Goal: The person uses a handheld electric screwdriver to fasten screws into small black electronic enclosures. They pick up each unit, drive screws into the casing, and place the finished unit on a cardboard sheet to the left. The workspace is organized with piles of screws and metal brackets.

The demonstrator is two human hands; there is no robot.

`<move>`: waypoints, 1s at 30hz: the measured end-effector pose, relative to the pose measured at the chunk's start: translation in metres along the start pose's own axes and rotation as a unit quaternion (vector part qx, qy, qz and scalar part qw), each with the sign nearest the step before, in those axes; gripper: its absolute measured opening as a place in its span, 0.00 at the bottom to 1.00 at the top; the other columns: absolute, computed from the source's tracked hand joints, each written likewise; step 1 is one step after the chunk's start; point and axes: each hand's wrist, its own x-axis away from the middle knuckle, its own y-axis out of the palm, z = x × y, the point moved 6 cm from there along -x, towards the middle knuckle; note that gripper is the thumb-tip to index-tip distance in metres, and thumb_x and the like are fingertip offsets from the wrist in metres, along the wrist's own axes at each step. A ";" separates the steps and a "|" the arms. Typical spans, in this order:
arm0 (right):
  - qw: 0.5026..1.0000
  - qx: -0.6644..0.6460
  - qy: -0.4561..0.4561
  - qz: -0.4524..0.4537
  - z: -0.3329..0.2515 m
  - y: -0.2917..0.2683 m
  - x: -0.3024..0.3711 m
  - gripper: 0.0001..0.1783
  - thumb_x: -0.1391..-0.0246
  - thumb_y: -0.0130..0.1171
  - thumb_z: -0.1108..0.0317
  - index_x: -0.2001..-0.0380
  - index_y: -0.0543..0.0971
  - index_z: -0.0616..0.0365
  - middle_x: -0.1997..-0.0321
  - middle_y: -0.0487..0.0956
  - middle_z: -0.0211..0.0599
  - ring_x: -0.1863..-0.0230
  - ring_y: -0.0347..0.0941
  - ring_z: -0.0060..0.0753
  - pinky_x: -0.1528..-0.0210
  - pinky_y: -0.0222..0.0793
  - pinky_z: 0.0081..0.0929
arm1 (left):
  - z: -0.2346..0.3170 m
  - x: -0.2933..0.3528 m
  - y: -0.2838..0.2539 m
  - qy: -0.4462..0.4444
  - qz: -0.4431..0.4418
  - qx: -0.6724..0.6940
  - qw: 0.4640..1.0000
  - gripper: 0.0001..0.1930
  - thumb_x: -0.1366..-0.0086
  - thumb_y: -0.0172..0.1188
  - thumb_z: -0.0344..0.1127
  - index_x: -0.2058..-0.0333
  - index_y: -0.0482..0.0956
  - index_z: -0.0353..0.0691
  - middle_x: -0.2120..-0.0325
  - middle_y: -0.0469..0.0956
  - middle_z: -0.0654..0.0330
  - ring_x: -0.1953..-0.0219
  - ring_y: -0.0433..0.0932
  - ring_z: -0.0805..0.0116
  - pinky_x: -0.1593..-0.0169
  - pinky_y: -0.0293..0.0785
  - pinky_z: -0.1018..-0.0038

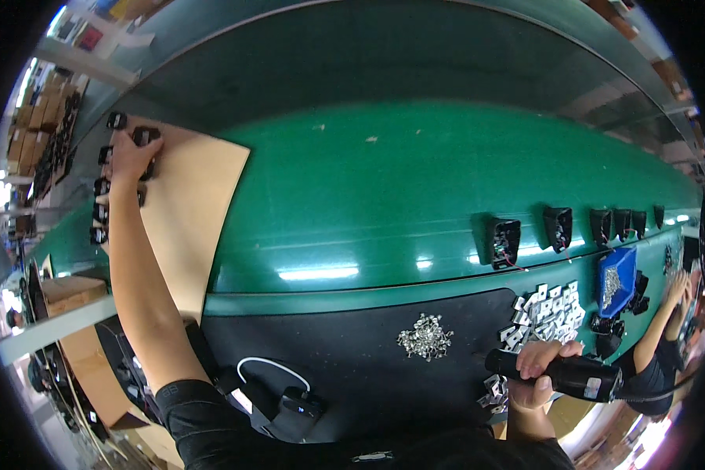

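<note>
My left arm reaches far out to the left. My left hand (pixel 133 157) has its fingers closed round a small black plastic housing (pixel 146 135) on a tan cardboard sheet (pixel 200 164). More black housings (pixel 100 211) stand in a row along the sheet's left edge, beside my wrist. At the lower right, my right hand (pixel 534 372) is wrapped round a black cylindrical electric screwdriver (pixel 583 379), which lies nearly level with its cable trailing to the right. Below that hand is a small cluster of metal parts (pixel 493 394), partly covered.
A black mat (pixel 345 352) in front of me bears a pile of screws (pixel 425 338). White-and-silver brackets (pixel 552 313) lie heaped by a blue bin (pixel 617 282). Several open black housings with wires (pixel 505 242) line the green belt (pixel 352 196). Another person's arms (pixel 662 321) are at the right.
</note>
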 end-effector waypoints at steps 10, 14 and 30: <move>0.996 -0.056 0.058 -0.027 -0.005 -0.013 0.001 0.27 0.51 0.64 0.58 0.56 0.58 0.46 0.78 0.63 0.23 0.77 0.60 0.22 0.74 0.58 0.27 | 0.152 0.137 -0.101 0.347 0.133 0.196 0.908 0.23 0.39 0.56 0.42 0.47 0.69 0.38 0.48 0.70 0.50 0.46 0.69 0.52 0.44 0.64 0.66; 0.989 -0.137 -0.023 -0.042 -0.033 -0.045 0.016 0.25 0.52 0.63 0.63 0.56 0.60 0.48 0.78 0.65 0.25 0.77 0.62 0.24 0.71 0.61 0.26 | 0.295 0.315 -0.158 0.488 -0.026 0.256 0.834 0.12 0.45 0.59 0.33 0.63 0.75 0.35 0.65 0.76 0.51 0.61 0.77 0.54 0.56 0.71 0.67; 0.988 -0.098 -0.109 0.055 -0.078 -0.117 0.042 0.26 0.54 0.64 0.64 0.56 0.61 0.49 0.78 0.66 0.26 0.78 0.63 0.23 0.71 0.63 0.26 | 0.336 0.583 -0.092 0.532 -0.221 0.361 0.734 0.18 0.49 0.66 0.33 0.58 0.75 0.40 0.68 0.70 0.58 0.68 0.75 0.58 0.66 0.73 0.66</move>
